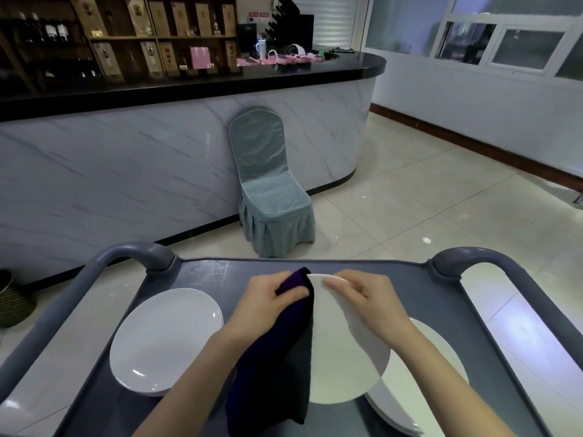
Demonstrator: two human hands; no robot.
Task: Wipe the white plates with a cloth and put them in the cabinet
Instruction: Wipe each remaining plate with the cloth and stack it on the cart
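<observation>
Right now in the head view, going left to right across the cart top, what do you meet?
White plate lying flat → left hand gripping the dark cloth → held plate → right hand on its rim → plate stack partly under the held plate.

The dark cloth [284, 351] hides the left part of the held plate [344, 351]. That plate and the right forearm cover much of the right plate stack [419, 383], cut off at the near edge.
</observation>
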